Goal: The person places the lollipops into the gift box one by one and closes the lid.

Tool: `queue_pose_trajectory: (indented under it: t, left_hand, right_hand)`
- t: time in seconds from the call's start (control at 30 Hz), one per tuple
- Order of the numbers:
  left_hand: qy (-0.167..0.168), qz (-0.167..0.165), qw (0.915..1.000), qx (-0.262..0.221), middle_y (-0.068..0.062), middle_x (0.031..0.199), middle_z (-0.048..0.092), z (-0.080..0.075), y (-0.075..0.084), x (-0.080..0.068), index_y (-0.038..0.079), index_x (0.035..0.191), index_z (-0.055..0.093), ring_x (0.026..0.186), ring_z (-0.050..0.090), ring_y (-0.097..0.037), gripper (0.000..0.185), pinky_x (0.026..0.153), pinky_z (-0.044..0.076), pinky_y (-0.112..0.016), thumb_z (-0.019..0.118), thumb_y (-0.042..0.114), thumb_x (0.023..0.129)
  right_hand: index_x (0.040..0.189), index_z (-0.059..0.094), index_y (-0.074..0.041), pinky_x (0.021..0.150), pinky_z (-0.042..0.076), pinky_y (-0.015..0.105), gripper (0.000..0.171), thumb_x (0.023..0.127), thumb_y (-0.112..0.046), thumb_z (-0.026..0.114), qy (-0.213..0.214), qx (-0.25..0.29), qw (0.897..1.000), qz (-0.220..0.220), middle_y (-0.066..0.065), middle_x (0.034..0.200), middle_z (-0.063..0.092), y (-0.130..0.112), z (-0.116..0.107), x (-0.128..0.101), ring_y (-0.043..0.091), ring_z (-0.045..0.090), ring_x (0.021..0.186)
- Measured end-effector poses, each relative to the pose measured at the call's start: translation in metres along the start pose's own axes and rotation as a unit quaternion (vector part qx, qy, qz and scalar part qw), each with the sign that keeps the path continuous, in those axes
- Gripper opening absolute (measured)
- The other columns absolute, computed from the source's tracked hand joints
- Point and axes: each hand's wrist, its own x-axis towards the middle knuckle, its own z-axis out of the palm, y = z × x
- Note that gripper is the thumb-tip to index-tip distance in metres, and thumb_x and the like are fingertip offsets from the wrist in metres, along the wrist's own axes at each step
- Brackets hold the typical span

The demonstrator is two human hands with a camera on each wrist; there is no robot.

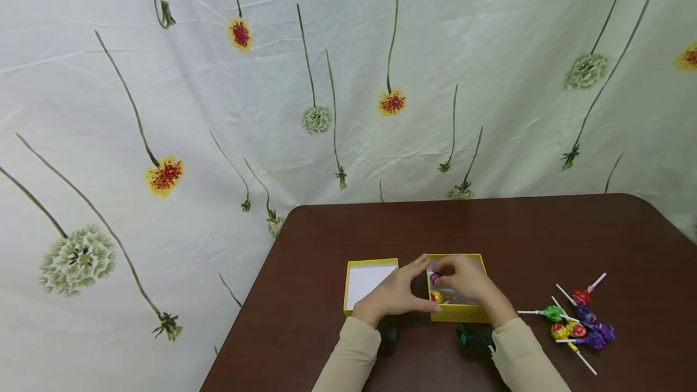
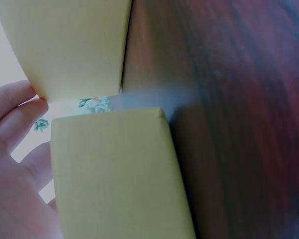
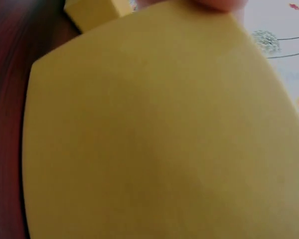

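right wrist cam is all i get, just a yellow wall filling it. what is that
Observer: It is the side of an open yellow box on the brown table.
Operator: where is the right hand
Observer: The right hand is over the box, pinching a wrapped lollipop.
Operator: and the left one
Observer: The left hand rests against the box's left wall, beside the lid.
Operator: more candy anywhere
Observer: A heap of lollipops lies to the right of the box.
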Motion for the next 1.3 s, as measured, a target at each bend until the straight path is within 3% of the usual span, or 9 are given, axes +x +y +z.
queue_pose_trajectory:
  t: [0.27,0.63,0.93,1.13,1.3]
  left_hand:
    - [0.001,0.004,0.9999,0.014,0.0,0.168,0.022,-0.002,0.005,0.001,0.017,0.159,0.03,0.152,0.028,-0.026,0.095,0.121,0.022,-0.06,0.08,0.047,0.083]
    - [0.004,0.001,1.0,0.005,0.001,0.168,0.021,0.002,0.001,0.001,0.017,0.159,0.028,0.153,0.027,-0.026,0.096,0.121,0.026,-0.058,0.079,0.048,0.083]
    - [0.007,-0.002,1.0,0.005,0.0,0.167,0.023,0.002,0.001,0.0,0.017,0.158,0.032,0.152,0.028,-0.026,0.095,0.121,0.023,-0.059,0.08,0.047,0.082]
    - [0.005,-0.006,1.0,0.006,0.002,0.167,0.023,0.002,0.001,0.001,0.017,0.158,0.032,0.152,0.029,-0.023,0.096,0.122,0.027,-0.055,0.08,0.048,0.081]
    - [0.005,-0.01,0.9999,0.006,0.005,0.167,0.023,0.002,0.001,0.001,0.015,0.158,0.032,0.153,0.027,-0.023,0.097,0.122,0.024,-0.055,0.081,0.047,0.081]
  right_hand:
    - [0.095,0.075,0.002,0.077,0.06,0.041,0.01,0.085,0.004,0.072,-0.03,0.007,1.0,-0.005,0.01,0.091,0.075,0.002,-0.002,0.001,0.021,0.069,0.084]
    - [0.098,0.074,0.004,0.075,0.06,0.039,0.013,0.088,0.007,0.066,-0.044,0.028,0.999,0.007,0.011,0.091,0.074,0.0,-0.002,-0.002,0.021,0.069,0.084]
    - [0.107,0.075,0.001,0.084,0.06,0.044,0.016,0.093,-0.002,0.067,0.004,0.012,1.0,-0.008,0.015,0.106,0.074,-0.007,-0.01,-0.004,0.029,0.07,0.097]
    - [0.108,0.074,-0.001,0.081,0.06,0.044,0.016,0.095,-0.007,0.067,0.052,-0.006,0.998,-0.024,0.015,0.108,0.074,-0.018,-0.039,-0.016,0.027,0.069,0.095]
    - [0.113,0.072,-0.001,0.081,0.059,0.046,0.022,0.097,-0.015,0.066,0.086,-0.022,0.996,0.014,0.018,0.112,0.073,-0.015,-0.068,-0.03,0.031,0.068,0.099]
